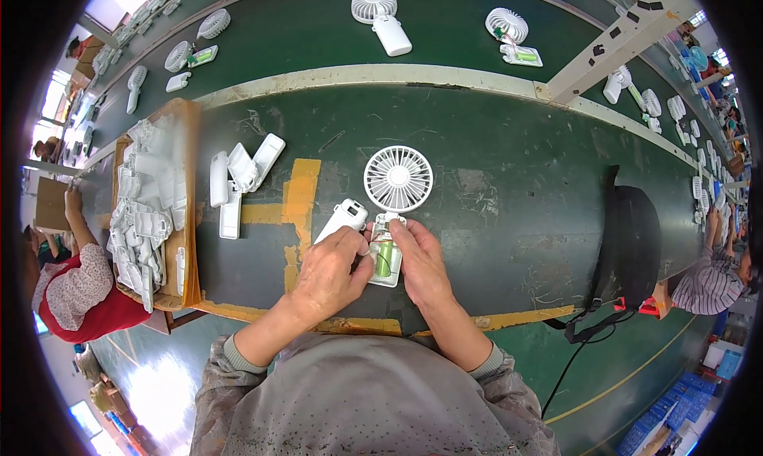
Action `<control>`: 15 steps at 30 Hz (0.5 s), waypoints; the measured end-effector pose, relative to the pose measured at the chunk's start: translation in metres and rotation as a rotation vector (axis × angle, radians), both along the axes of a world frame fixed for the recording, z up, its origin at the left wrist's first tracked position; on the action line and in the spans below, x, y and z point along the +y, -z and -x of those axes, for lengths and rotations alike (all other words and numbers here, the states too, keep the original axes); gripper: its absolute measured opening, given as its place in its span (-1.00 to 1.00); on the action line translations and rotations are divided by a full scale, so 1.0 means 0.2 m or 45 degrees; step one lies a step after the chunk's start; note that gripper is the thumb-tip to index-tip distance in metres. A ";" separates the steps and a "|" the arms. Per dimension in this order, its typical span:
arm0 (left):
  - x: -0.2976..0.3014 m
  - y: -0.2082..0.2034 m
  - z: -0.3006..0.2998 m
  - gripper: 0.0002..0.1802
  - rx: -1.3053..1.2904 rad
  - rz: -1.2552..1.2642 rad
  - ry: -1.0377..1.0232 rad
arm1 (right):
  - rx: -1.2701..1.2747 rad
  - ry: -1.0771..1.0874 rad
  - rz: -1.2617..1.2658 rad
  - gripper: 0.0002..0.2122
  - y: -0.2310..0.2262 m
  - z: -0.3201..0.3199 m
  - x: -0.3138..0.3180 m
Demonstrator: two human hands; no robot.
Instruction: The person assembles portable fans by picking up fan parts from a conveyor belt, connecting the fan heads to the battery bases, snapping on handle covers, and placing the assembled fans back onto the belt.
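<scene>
A white handheld fan lies in front of me, its round grille [398, 178] face up and its opened handle [385, 279] toward me. Inside the handle sits a green battery [385, 257], with thin wires near the handle's top. My right hand [424, 267] grips the handle's right edge, thumb near the top. At the left edge, my left hand [332, 269] is closed in a pinch; whatever is between its fingertips is hidden. A white handle cover [346, 217] with a dark opening lies just beyond my left hand, partly covered by it.
To the left, a cardboard box [193, 209] holds many white plastic shells. Several loose white shells [242, 170] lie beside it. A black strap-like bag [632, 241] rests at the right. Beyond a pale rail [334, 76], more fans [391, 33] lie on a green belt. Other people work at both sides.
</scene>
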State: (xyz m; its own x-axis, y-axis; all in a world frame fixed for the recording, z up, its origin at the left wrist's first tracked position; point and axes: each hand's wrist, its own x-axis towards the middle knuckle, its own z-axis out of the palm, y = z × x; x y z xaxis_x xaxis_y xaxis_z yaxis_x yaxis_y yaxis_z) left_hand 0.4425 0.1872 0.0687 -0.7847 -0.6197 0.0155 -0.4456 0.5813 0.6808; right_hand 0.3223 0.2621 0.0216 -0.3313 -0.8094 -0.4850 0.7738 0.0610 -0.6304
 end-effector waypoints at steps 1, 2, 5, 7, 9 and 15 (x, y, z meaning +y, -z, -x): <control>0.01 0.01 -0.01 -0.88 0.009 -0.016 -0.062 | 0.002 -0.002 -0.001 -0.79 0.00 0.00 0.00; 0.02 0.01 0.00 -0.88 0.009 -0.013 -0.069 | 0.002 -0.009 0.002 -0.79 -0.01 0.00 0.00; 0.05 0.01 0.03 -0.85 0.072 -0.123 -0.219 | 0.017 0.024 -0.032 -0.78 0.00 -0.01 0.00; 0.07 0.03 0.02 -0.82 0.082 0.100 -0.178 | 0.125 0.022 -0.042 -0.80 0.03 -0.01 0.00; 0.10 0.06 0.01 -0.79 0.132 0.374 -0.039 | 0.109 0.025 -0.045 -0.80 0.01 -0.02 0.00; 0.11 0.04 -0.01 -0.79 0.112 0.339 0.020 | 0.117 0.050 -0.066 -0.79 0.00 -0.04 -0.01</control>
